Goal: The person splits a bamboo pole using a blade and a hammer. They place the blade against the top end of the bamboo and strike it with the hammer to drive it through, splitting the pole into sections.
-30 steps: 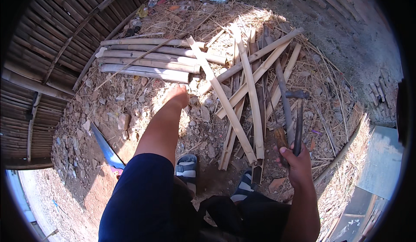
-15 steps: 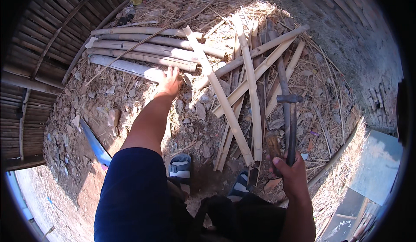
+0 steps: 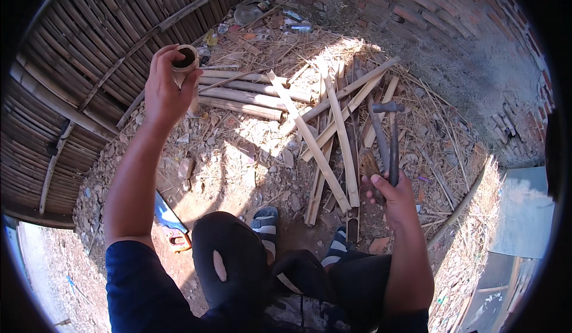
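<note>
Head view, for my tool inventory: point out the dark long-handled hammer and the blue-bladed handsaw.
Dark long-handled hammer [image 3: 394, 147]: head view, middle of its handle.
Blue-bladed handsaw [image 3: 168, 215]: head view, on its blade.

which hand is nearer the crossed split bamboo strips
Right: the right hand, gripping a hammer, is just right of the split bamboo strips, near their lower ends; the left hand, around a bamboo pole, is well off to their left.

bamboo tube [image 3: 187, 63], hollow end showing, dark hammer [image 3: 393, 142]
</note>
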Tool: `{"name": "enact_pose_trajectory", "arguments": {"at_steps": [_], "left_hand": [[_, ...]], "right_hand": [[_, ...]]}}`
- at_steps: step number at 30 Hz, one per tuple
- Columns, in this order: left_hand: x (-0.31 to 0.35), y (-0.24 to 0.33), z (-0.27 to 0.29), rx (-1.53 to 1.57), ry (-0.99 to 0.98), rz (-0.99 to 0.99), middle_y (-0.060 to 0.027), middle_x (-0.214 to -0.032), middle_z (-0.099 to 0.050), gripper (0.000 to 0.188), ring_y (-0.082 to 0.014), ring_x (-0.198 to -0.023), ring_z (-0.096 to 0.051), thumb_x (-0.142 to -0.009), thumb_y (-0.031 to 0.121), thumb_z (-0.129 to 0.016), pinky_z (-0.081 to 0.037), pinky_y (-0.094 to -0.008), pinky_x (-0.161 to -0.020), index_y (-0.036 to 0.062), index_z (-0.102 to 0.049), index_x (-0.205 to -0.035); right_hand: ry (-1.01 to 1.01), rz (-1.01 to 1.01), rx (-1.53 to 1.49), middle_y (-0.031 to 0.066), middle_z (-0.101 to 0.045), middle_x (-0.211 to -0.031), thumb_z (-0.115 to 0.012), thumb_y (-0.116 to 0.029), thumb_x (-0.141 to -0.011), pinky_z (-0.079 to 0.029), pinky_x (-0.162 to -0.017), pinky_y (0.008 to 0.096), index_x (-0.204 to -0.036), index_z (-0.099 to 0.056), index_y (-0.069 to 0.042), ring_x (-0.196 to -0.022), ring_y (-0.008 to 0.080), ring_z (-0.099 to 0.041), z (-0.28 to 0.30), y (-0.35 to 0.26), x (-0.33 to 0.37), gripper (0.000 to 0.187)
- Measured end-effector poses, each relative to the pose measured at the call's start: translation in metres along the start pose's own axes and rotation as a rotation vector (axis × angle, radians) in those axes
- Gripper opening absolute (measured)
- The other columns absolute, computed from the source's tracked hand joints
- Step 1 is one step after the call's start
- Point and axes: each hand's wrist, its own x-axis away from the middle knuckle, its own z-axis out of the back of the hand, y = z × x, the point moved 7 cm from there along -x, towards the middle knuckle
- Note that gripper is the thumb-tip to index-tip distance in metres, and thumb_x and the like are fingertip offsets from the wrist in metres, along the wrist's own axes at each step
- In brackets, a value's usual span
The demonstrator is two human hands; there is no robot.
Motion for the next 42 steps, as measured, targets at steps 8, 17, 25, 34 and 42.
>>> {"name": "enact_pose_trajectory", "arguments": {"at_steps": [8,17,25,34,42], "left_hand": [[-0.025,0.085,0.144,0.588,0.146,0.272,-0.0108,-0.121,-0.059,0.049,-0.0156,-0.105,-0.062,-0.092,0.014,-0.077,-0.056,-0.03,-0.086,0.0039,-0.044,-0.126],[0.038,0.174,0.145,0.804,0.068,0.317,-0.0112,-0.132,-0.054,0.048,-0.0177,-0.112,-0.06,-0.091,0.009,-0.075,-0.054,-0.0326,-0.091,0.0054,-0.041,-0.124],[0.049,0.211,0.145,0.821,0.045,0.344,-0.0106,-0.132,-0.056,0.053,-0.0208,-0.115,-0.061,-0.086,0.008,-0.08,-0.056,-0.0367,-0.09,0.0068,-0.042,-0.123],[0.042,0.237,0.111,0.835,-0.113,0.35,-0.0103,-0.135,-0.054,0.055,-0.0193,-0.117,-0.06,-0.087,0.001,-0.076,-0.056,-0.0319,-0.09,0.0084,-0.039,-0.126],[0.03,0.254,0.068,0.951,-0.194,0.35,-0.0133,-0.13,-0.057,0.067,-0.0229,-0.117,-0.061,-0.084,0.014,-0.084,-0.052,-0.0386,-0.098,0.0043,-0.037,-0.131]], "right_hand": [[0.012,0.198,-0.077,0.0165,-0.07,-0.098,-0.075,-0.017,-0.091,-0.052,-0.06,0.0268,-0.102,-0.043,-0.009,-0.071,0.0148,-0.065,0.003,-0.038,0.074,0.036],[0.005,0.139,-0.128,0.0108,-0.071,-0.093,-0.075,-0.02,-0.091,-0.052,-0.057,0.027,-0.106,-0.053,-0.006,-0.069,0.0135,-0.065,0.024,-0.013,0.1,0.03],[0.015,0.136,-0.134,0.0091,-0.071,-0.09,-0.074,-0.021,-0.092,-0.051,-0.056,0.0265,-0.106,-0.057,-0.005,-0.069,0.013,-0.065,0.042,-0.006,0.096,0.027],[0.03,0.187,-0.102,0.0089,-0.071,-0.09,-0.074,-0.02,-0.092,-0.051,-0.056,0.0261,-0.102,-0.057,-0.005,-0.068,0.0129,-0.065,0.054,-0.015,0.101,0.025],[-0.02,0.279,-0.156,0.0153,-0.071,-0.098,-0.075,-0.018,-0.091,-0.051,-0.057,0.0277,-0.098,-0.046,-0.009,-0.069,0.0144,-0.065,0.044,-0.036,0.117,0.031]]}}
